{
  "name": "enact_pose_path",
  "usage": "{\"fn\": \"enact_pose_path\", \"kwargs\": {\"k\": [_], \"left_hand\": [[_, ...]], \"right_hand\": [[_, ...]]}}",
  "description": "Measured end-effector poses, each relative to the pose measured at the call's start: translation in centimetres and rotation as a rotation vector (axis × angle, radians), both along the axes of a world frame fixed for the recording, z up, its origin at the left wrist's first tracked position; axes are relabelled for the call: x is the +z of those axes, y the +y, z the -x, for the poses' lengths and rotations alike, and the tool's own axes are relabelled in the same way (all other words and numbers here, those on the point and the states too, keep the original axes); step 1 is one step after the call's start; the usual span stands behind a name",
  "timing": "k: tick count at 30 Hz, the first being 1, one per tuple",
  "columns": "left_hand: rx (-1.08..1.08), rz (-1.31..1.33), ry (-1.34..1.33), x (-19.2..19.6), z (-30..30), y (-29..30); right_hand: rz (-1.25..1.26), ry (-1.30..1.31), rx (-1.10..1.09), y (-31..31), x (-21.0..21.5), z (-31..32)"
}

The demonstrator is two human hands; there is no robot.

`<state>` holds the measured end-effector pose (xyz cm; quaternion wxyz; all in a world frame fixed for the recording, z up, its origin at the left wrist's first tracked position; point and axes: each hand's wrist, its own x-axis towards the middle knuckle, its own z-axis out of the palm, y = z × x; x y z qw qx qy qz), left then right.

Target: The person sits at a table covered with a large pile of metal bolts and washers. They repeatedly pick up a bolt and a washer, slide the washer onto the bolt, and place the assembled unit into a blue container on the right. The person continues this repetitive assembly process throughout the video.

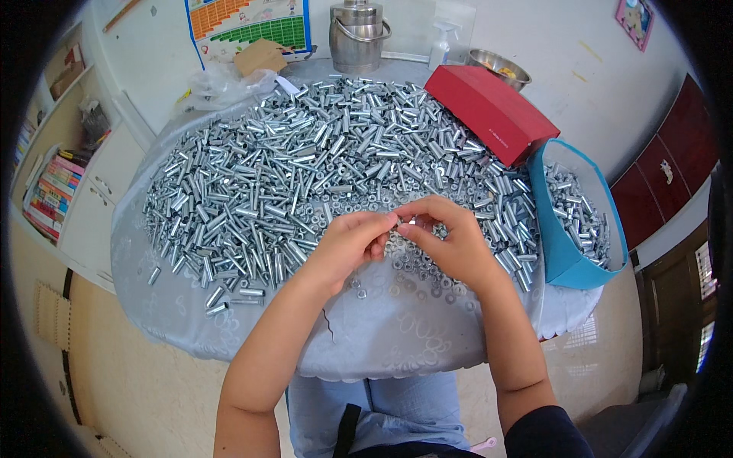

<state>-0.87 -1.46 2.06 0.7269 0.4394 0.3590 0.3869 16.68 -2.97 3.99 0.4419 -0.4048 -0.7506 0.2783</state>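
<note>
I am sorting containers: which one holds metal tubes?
The blue bag at the table's right edge; the steel pot and steel bowl behind show none.

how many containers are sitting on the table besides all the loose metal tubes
4: a red box at the far right, a blue basket at the right edge, a steel pot and a steel bowl at the back. Others may be hidden.

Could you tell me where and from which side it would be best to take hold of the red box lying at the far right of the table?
The red box is a long, flat carton lying on the metal sleeves, one end overhanging the blue bag. I would probably take it across its narrow width near the middle, coming from above, as both long edges look exposed there. Both hands are busy with a small metal part.
</note>
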Motion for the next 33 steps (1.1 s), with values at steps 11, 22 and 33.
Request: {"fn": "enact_pose_path", "kwargs": {"k": [11, 22, 33], "left_hand": [[-0.025, 0.105, -0.111, 0.37, 0.00, -0.19], [-0.014, 0.094, -0.093, 0.38, -0.26, -0.12], [-0.019, 0.084, -0.076, 0.35, -0.24, -0.26]], "right_hand": [[0.009, 0.014, -0.019, -0.32, 0.34, 0.21], [-0.115, -0.128, -0.062, -0.11, 0.11, 0.22], [-0.104, -0.088, -0.113, -0.70, 0.76, 0.70]]}}
